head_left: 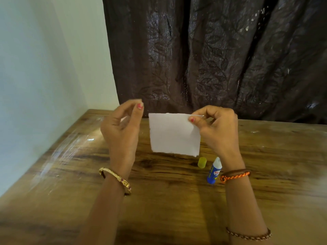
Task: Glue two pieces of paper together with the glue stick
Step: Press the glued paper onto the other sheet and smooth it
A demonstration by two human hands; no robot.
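A white paper rectangle hangs upright above the wooden table, pinched at its top right corner by my right hand. At its lower right edge it looks like two sheets lying together. My left hand is raised to the left of the paper, fingers curled and apart, not touching it and holding nothing. The blue glue stick lies uncapped on the table below my right wrist, its white tip pointing away. Its yellow-green cap lies just left of it.
A dark patterned curtain hangs behind the table's far edge. A pale wall runs along the table's left side. Glare marks streak the table's left part.
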